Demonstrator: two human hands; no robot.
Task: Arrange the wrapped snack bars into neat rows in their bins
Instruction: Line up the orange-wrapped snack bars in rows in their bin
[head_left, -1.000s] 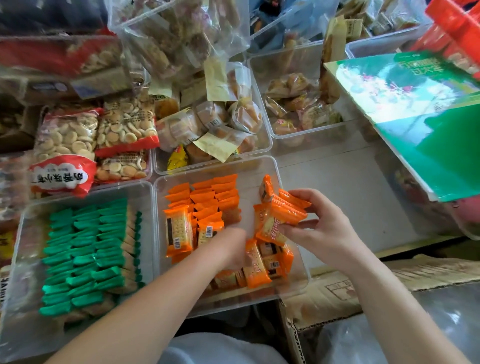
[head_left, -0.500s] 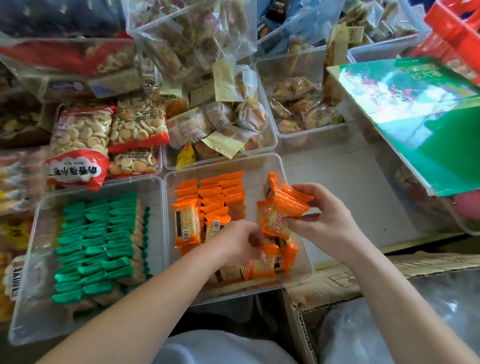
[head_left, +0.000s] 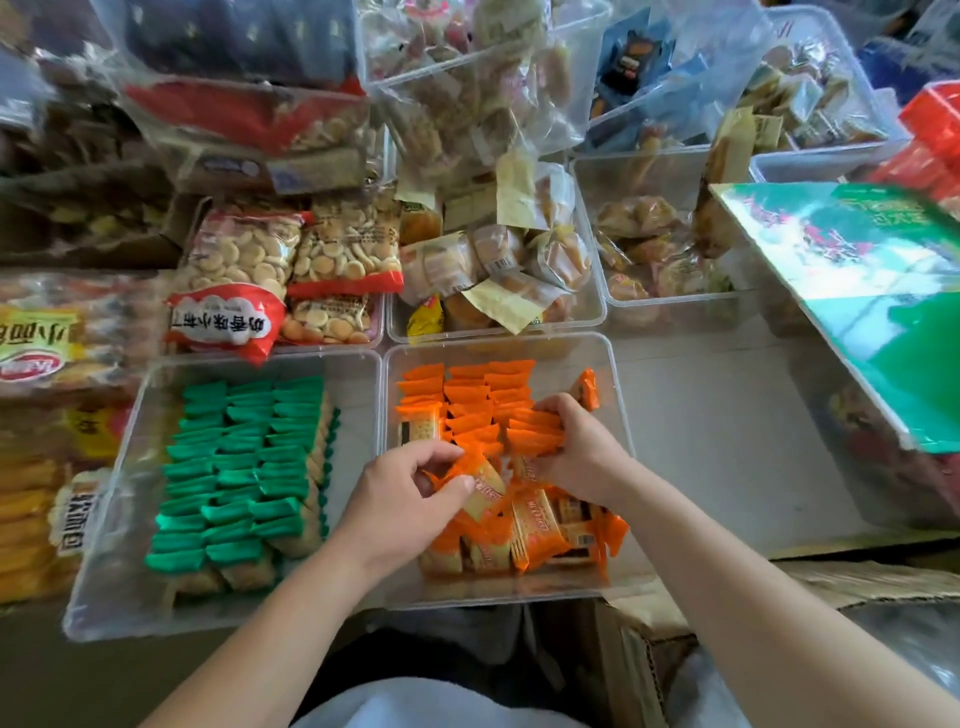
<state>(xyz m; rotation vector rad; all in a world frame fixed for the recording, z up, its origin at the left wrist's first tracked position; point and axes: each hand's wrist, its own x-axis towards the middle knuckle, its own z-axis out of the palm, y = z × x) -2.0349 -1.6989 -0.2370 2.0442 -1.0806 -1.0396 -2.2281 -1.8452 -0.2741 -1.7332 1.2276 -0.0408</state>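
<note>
A clear plastic bin (head_left: 618, 395) holds orange-wrapped snack bars (head_left: 467, 395), lined up in rows at its far end and loose in a heap (head_left: 540, 535) at its near end. My left hand (head_left: 400, 499) pinches one orange bar (head_left: 483, 483) above the heap. My right hand (head_left: 582, 447) grips a bunch of orange bars (head_left: 535, 431) and holds them against the right-hand row. One bar (head_left: 589, 387) stands alone by the right wall. To the left, a second clear bin (head_left: 130, 467) holds green-wrapped bars (head_left: 244, 467) in rows.
Behind stand bins of wrapped buns (head_left: 493, 260) and pastries (head_left: 654, 244), plus bags of small round biscuits (head_left: 249, 260). A green box (head_left: 857, 291) leans at the right over a grey surface (head_left: 717, 426). A cardboard carton (head_left: 675, 654) sits at the near right.
My right hand has brought its bunch of orange bars down from mid-air into the bin, against the rows. My left hand has lifted one bar out of the loose heap.
</note>
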